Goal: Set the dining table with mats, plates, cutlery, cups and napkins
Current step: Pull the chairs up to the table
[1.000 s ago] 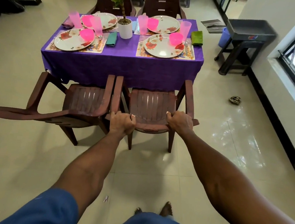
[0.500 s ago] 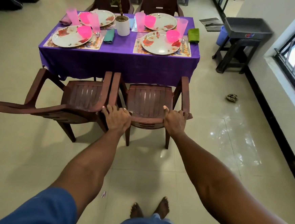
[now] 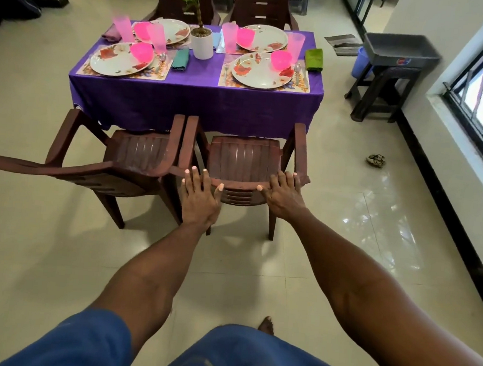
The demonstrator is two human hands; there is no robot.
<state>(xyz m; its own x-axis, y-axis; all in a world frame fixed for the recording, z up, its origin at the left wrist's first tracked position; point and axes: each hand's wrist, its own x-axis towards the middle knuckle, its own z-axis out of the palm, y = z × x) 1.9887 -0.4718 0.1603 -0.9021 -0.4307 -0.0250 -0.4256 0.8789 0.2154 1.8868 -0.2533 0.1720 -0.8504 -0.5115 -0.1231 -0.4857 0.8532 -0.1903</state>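
Observation:
A purple-clothed table (image 3: pixel 194 104) carries several floral plates on mats, among them a near left plate (image 3: pixel 115 64) and a near right plate (image 3: pixel 257 75). Pink bowls (image 3: pixel 280 60) and pink cups (image 3: pixel 296 44) stand by the plates, with spoons and folded napkins such as a green one (image 3: pixel 314 60) and a teal one (image 3: pixel 180 59). My left hand (image 3: pixel 200 195) and my right hand (image 3: pixel 284 195) lie with straight fingers on the top of the back of a brown plastic chair (image 3: pixel 243 161) pushed to the table.
A second brown chair (image 3: pixel 126 159) stands left of the first, and two more stand behind the table. A potted plant (image 3: pixel 200 42) sits mid-table. At the right are a dark stool with a grey tub (image 3: pixel 398 50), a blue bucket (image 3: pixel 361 62), a crumpled scrap (image 3: pixel 375 160) and a barred window.
Both hands gripped the chair back a second ago; their fingers have since straightened and now lie flat on it. The chair has slid closer to the table.

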